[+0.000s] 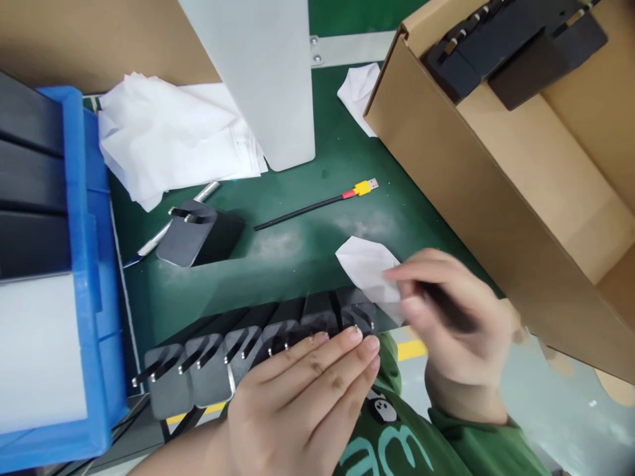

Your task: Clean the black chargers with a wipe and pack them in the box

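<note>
A row of several black plug adapters [233,350] with metal prongs lies along the near edge of the green table [297,244]. My left hand [302,396] rests flat on the right part of that row, fingers together. My right hand [446,311] is blurred at the row's right end; it grips a dark adapter, with a thin white sheet [367,264] at its fingertips. One more black adapter [198,235] lies alone further back on the table.
A blue bin [82,264] with dark trays stands at the left. A large cardboard box [496,185] holding black adapters fills the right. White sheets [169,132], a black cable with a yellow USB plug [364,188], a pen [163,231] and a white post [262,73] lie behind.
</note>
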`<state>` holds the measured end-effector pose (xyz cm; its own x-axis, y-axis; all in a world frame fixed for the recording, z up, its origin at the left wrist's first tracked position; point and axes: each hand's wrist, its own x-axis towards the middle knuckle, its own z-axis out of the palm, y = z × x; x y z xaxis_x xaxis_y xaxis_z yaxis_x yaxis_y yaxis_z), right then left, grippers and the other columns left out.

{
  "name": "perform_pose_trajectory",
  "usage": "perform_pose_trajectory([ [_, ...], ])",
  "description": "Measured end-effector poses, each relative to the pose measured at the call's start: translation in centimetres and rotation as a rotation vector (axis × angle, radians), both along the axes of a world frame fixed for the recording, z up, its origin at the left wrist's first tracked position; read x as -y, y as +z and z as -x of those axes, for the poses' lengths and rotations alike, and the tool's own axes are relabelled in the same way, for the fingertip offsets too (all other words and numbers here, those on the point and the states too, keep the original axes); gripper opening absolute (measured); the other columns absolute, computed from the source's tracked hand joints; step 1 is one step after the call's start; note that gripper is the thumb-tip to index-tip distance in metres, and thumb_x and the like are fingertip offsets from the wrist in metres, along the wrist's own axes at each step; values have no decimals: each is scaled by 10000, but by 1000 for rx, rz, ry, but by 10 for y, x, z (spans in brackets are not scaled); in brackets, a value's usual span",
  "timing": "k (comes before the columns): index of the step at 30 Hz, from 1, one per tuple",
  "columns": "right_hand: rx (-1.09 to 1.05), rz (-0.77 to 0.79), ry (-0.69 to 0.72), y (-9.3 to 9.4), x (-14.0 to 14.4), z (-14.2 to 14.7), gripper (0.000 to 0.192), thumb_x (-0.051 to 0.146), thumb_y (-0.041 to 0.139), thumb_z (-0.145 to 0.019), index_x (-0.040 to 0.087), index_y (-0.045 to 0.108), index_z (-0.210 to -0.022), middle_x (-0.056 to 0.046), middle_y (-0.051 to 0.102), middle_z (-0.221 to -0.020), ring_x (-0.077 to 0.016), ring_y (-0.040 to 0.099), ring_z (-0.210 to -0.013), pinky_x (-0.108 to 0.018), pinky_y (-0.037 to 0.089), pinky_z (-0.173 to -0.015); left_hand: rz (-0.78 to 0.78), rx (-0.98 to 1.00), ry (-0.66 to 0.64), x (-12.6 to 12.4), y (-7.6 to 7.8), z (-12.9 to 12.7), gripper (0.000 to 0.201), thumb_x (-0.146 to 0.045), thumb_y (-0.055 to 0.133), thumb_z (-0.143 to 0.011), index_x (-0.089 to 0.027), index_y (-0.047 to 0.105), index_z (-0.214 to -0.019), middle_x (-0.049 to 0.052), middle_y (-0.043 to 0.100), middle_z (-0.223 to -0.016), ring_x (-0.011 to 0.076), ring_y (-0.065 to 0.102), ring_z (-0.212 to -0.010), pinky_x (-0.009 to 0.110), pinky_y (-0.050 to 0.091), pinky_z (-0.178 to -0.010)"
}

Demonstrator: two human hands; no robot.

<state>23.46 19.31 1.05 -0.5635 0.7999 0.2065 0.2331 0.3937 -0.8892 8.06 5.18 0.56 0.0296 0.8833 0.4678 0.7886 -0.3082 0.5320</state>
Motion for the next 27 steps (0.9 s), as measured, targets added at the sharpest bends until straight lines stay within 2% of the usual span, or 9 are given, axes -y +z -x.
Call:
perform_pose_trajectory([
  [2,103,65,242,6,-9,5,139,160,648,-899,243,683,-1004,4,658,-794,-135,609,-673,-267,505,-566,6,-1,-12,1,-1,0,282,-122,507,-982,-190,750,-1109,-6,788,-1125,138,726,-1106,253,532,-1064],
  [4,202,74,344,12,-19,11,59,183,693,-883,233,681,-912,20,683,-788,-118,617,-654,-250,513,-589,3,-1,-16,1,-1,0,290,-106,497,-981,-180,752,-1098,1,789,-1124,139,723,-1112,259,529,-1071],
  [5,250,41,312,16,-22,14,46,194,697,-882,233,673,-884,26,686,-780,-114,615,-642,-248,509,-591,1,-4,-17,0,0,1,283,-97,503,-977,-172,754,-1083,5,789,-1121,139,723,-1113,258,523,-1077],
  [8,269,-107,73,24,-29,19,66,205,712,-869,246,661,-870,31,674,-750,-118,597,-614,-257,484,-564,15,-23,-53,-4,7,6,259,-69,522,-966,-144,761,-1034,16,794,-1102,131,728,-1097,235,502,-1091],
  [11,213,-91,63,27,-30,17,74,266,733,-867,250,661,-877,30,660,-741,-120,585,-612,-259,460,-522,60,-47,-122,-9,15,12,255,-65,526,-969,-132,766,-1025,8,794,-1101,114,731,-1082,206,484,-1094],
  [14,277,-112,-39,18,-32,11,71,256,661,-915,240,661,-984,4,685,-842,-133,618,-678,-264,495,-576,56,-40,-107,-10,17,14,292,-74,486,-992,-135,771,-1014,-1,788,-1116,114,723,-1101,212,493,-1083],
  [17,475,-279,-190,3,-36,4,218,183,537,-947,218,637,-1137,-58,693,-985,-198,670,-844,-319,546,-708,47,-44,-118,-8,12,11,339,-77,435,-1003,-138,766,-1041,-3,775,-1150,127,713,-1130,233,534,-1040],
  [21,609,-395,-179,-12,-40,-1,214,189,509,-957,199,654,-1115,-85,684,-981,-206,669,-816,-316,543,-682,-26,2,-66,-6,7,8,355,-96,408,-1003,-112,759,-1050,25,770,-1169,153,704,-1155,265,550,-1031],
  [27,611,-455,-220,-14,-35,-5,166,232,550,-955,216,690,-1042,-59,713,-961,-174,683,-797,-263,517,-627,13,-91,-126,-5,13,9,260,-100,518,-941,-90,742,-1072,40,764,-1178,185,704,-1161,286,571,-1012],
])
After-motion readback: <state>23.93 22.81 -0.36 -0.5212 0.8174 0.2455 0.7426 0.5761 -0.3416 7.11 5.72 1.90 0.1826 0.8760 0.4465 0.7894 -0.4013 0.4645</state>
